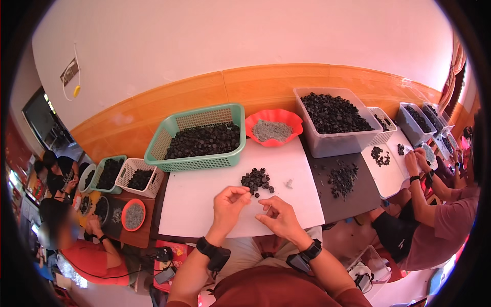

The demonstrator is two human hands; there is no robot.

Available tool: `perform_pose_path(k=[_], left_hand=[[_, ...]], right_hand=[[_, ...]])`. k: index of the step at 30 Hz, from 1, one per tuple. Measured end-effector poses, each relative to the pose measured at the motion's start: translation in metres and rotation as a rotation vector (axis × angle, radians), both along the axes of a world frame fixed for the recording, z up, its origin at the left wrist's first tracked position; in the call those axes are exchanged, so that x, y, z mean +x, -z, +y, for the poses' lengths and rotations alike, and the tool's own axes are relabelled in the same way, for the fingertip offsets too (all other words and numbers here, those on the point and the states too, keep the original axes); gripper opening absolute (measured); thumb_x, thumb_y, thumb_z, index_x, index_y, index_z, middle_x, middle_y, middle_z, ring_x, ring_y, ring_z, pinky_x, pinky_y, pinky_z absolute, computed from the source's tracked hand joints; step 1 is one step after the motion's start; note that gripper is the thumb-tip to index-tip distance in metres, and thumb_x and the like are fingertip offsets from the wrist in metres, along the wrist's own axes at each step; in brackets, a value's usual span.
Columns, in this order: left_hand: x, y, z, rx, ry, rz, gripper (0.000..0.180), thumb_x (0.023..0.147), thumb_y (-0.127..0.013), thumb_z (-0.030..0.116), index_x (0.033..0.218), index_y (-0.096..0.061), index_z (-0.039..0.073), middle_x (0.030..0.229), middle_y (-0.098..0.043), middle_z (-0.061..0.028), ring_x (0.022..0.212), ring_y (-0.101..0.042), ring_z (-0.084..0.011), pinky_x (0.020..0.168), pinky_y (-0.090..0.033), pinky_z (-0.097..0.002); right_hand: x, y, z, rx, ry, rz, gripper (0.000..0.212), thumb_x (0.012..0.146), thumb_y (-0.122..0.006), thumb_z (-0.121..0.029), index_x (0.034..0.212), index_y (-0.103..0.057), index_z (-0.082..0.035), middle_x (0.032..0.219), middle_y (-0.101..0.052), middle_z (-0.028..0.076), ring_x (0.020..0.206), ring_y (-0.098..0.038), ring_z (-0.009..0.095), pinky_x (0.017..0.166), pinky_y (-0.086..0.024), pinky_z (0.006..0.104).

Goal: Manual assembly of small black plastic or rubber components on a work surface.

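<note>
Over the front of the white board point(194, 204), my left hand point(229, 209) is closed in a pinch, thumb and fingertips together. What it holds, if anything, is too small to make out. My right hand point(280, 219) is just to its right, fingers curled, with a gap between thumb and forefinger and nothing visible in it. Just beyond both hands lies a loose pile of small round black parts point(255, 180). A little heap of grey bits point(289, 183) is to the right of the pile.
Behind the board stand a green basket point(202, 162) of black parts, a red scalloped bowl point(273, 141) of grey bits and a clear bin point(332, 146) of black parts. More black pieces point(343, 179) lie on the dark table. People work at both sides; one wears red point(97, 263).
</note>
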State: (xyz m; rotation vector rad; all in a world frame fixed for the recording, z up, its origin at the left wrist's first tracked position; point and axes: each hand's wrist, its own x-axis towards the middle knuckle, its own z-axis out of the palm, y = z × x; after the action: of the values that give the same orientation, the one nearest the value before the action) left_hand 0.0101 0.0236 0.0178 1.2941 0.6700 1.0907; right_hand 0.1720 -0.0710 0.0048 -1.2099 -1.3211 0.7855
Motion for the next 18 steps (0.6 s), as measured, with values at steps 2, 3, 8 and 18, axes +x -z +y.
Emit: perform_pose_path(k=[2, 3, 8, 18], left_hand=[[-0.002, -0.007, 0.022, 0.078, -0.071, 0.032, 0.009, 0.092, -0.071, 0.005, 0.097, -0.066, -0.001, 0.109, -0.070, -0.0092, 0.087, -0.065, -0.0111, 0.078, -0.055, -0.0271], [-0.003, -0.015, 0.035, 0.238, -0.188, 0.168, 0.009, 0.090, -0.072, 0.005, 0.095, -0.067, -0.001, 0.107, -0.070, -0.0091, 0.086, -0.066, -0.0121, 0.077, -0.055, -0.0282], [-0.008, -0.067, 0.099, 0.636, -0.433, 0.491, 0.012, 0.084, -0.073, 0.004, 0.093, -0.067, -0.002, 0.098, -0.070, -0.0123, 0.082, -0.069, -0.0208, 0.074, -0.056, -0.0324], [-0.010, -0.068, 0.102, 0.795, -0.517, 0.723, 0.020, 0.082, -0.074, 0.006, 0.100, -0.068, -0.001, 0.109, -0.070, -0.0154, 0.096, -0.068, -0.0318, 0.081, -0.055, -0.0390]], right_hand=[[0.000, 0.000, 0.000, 0.003, -0.005, -0.002, 0.032, 0.084, -0.078, -0.005, 0.114, -0.067, -0.001, 0.088, -0.053, 0.001, 0.062, -0.047, 0.005, 0.056, -0.042, 0.0220], [0.000, 0.001, 0.000, 0.002, -0.004, -0.007, 0.029, 0.084, -0.077, -0.005, 0.112, -0.068, 0.000, 0.088, -0.053, 0.001, 0.062, -0.047, 0.006, 0.056, -0.042, 0.0220], [0.003, 0.004, -0.001, 0.019, -0.013, -0.006, 0.025, 0.085, -0.077, -0.006, 0.109, -0.069, 0.000, 0.089, -0.056, 0.003, 0.062, -0.048, 0.006, 0.057, -0.043, 0.0223], [0.006, 0.002, 0.001, 0.067, -0.007, -0.031, 0.023, 0.085, -0.076, -0.008, 0.106, -0.069, 0.001, 0.089, -0.059, 0.006, 0.062, -0.051, 0.010, 0.058, -0.045, 0.0247]])
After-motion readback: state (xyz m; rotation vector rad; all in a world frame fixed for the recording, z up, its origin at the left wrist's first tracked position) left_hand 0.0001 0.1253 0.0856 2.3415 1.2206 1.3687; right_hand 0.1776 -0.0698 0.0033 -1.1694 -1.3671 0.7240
